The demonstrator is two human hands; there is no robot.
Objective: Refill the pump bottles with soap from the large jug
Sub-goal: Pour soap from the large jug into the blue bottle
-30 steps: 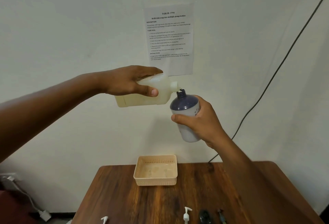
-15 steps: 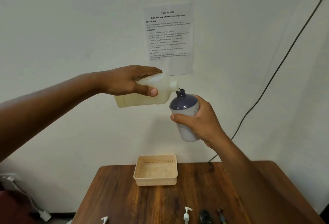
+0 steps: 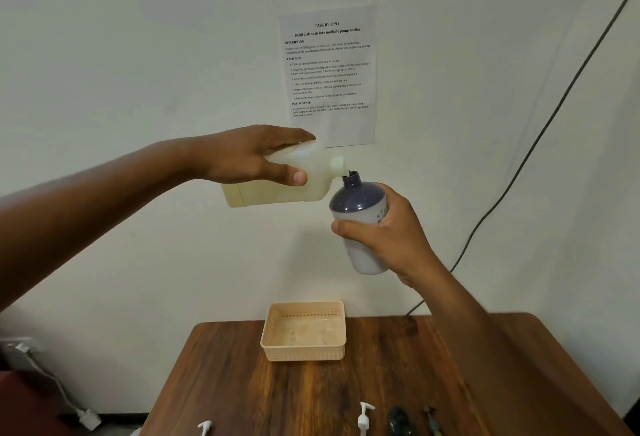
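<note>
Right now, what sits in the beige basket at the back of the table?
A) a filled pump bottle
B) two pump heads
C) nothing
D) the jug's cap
C: the beige basket shows only its bare floor, while the blue bottle is up in the right hand and the white pump heads stand at the table's near edge.

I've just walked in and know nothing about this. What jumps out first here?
The pouring, held up in front of the wall: the left hand tips a pale jug on its side, spout at the open neck of a dark-topped bottle gripped by the right hand. Below, a peach basket sits at the far edge of a wooden table, and a printed sheet hangs on the wall.
</note>
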